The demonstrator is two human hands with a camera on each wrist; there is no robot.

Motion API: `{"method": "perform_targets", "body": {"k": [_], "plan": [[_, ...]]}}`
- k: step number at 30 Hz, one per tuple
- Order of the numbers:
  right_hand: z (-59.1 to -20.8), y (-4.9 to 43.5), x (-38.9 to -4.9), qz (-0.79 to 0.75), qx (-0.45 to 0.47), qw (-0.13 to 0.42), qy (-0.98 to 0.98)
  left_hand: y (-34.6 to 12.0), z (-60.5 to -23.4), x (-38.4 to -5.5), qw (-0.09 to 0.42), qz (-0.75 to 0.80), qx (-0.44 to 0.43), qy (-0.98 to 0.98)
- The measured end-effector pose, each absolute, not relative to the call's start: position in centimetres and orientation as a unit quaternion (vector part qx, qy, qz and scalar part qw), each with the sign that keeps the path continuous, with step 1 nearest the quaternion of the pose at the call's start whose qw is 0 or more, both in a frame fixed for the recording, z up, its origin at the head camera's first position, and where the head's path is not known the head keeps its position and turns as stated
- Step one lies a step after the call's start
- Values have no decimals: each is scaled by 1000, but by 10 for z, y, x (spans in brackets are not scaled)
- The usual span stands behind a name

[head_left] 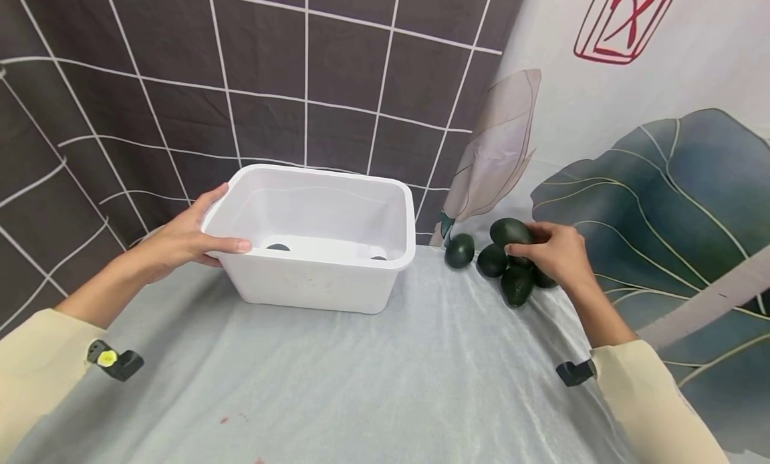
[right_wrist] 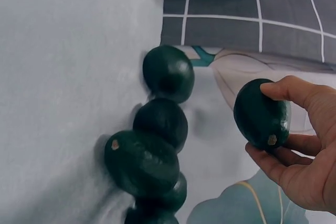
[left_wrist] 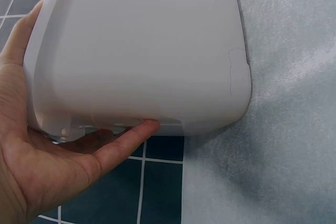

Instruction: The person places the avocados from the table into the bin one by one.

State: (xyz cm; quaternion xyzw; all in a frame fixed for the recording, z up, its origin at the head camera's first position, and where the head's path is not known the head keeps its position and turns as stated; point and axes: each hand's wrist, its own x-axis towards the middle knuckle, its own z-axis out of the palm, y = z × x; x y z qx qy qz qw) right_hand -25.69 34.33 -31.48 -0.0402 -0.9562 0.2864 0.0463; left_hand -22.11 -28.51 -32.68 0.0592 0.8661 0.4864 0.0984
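- Head view showed a dark grid-patterned backdrop [head_left: 265, 63] at upper left and a pale leaf-printed sheet [head_left: 631, 93] at upper right.
- Creased pale cloth covered the counter [head_left: 337, 384] across the lower frame.
- Left of centre, the white bin [head_left: 319, 283] stood upright.
- At its left end, the left hand [head_left: 180, 240] had fingers curled round the rim, a sensible brace.
- At right, the right hand's [head_left: 559, 250] fingers pinched a dark avocado [head_left: 508, 231], apart from the loose avocados [right_wrist: 168, 72]. Smooth rounds probably rolled easily, so a gentle, firm pinch and a clean lift suited it.
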Motion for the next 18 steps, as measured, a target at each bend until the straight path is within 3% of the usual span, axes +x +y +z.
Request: {"method": "perform_targets", "body": {"k": [18], "plan": [[-305, 309, -265, 282, -8, 52, -958, -285, -327, -222, 98, 489, 61, 864]]}}
